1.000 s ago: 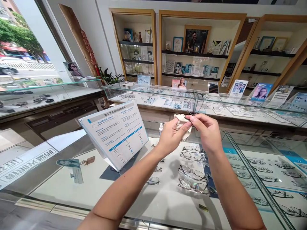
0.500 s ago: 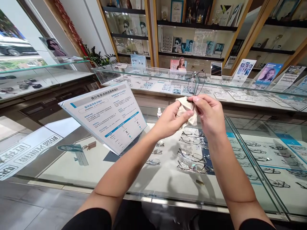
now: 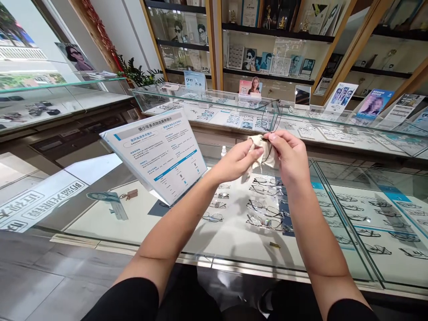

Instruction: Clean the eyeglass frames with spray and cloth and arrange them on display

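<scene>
Over the counter (image 3: 230, 264), your left hand (image 3: 236, 161) holds cloth (image 3: 261, 154) against glasses (image 3: 265, 138) your right hand (image 3: 293, 157) pinches; wiping seems in hand, next calling for light pressure.

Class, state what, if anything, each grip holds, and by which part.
Left grip holds a cream cloth by its left side; right grip pinches dark-framed eyeglasses by the frame, exact spot unclear.

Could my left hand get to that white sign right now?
Probably yes: nothing visible blocks the white sign beside the left forearm, though the left hand is holding the cream cloth.
</scene>
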A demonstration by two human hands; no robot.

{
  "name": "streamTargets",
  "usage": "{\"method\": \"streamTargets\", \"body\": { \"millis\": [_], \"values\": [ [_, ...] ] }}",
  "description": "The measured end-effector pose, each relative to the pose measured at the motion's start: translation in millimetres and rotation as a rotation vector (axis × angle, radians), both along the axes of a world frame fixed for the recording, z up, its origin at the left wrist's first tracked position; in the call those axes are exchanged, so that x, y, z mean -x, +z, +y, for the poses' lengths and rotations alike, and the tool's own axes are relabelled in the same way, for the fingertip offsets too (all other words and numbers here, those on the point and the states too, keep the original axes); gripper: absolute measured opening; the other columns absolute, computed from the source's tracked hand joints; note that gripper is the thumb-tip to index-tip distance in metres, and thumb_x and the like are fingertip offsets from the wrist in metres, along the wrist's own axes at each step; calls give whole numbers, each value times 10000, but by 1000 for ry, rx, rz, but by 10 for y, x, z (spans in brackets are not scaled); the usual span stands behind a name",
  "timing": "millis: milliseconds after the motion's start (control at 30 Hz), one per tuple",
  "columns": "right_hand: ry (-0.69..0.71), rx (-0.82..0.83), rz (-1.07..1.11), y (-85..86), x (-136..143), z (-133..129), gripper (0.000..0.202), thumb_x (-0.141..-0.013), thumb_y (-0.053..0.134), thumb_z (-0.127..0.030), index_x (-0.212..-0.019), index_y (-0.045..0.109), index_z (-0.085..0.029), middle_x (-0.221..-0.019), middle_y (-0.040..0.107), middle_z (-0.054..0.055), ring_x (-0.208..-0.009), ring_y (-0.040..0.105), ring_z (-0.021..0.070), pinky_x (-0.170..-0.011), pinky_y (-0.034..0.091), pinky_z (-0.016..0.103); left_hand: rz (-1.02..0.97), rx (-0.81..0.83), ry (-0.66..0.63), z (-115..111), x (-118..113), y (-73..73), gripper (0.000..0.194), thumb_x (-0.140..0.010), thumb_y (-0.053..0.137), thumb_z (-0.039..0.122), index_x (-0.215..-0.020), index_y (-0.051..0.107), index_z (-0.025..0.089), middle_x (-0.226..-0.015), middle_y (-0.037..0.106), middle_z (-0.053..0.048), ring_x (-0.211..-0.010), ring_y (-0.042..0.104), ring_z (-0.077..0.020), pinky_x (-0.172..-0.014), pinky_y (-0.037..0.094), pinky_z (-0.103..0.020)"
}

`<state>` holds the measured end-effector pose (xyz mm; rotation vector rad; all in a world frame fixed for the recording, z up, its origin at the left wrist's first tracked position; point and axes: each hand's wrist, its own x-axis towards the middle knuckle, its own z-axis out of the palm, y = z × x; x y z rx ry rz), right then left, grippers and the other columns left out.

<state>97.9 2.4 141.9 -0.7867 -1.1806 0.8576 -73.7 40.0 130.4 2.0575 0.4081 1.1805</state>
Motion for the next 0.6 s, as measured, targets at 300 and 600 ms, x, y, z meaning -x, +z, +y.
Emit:
{"method": "streamTargets", "body": {
  "millis": [300, 600],
  "values": [
    [54, 149, 74, -599, 93, -89, 305, -718, 920, -471, -710, 748, -219, -743, 686, -4, -631, 407, 104, -574, 317, 269, -21, 167, 262, -91, -103, -689, 638, -1012, 561, 761, -729, 544, 189, -697, 511, 8, -692, 458, -141, -653, 341, -286],
    [-173, 114, 281, -997, -311, -74, 350, -673, 967, -468, -842, 794, -215, -864, 728, -11, -587, 325, 63, -551, 292, 250, -70, 206, 615, 41, 55, -1234, 532, -1063, 472, 718, -874, 557, 229, -819, 627, -30, -781, 553, -189, -745, 403, -309]
  ]
}}
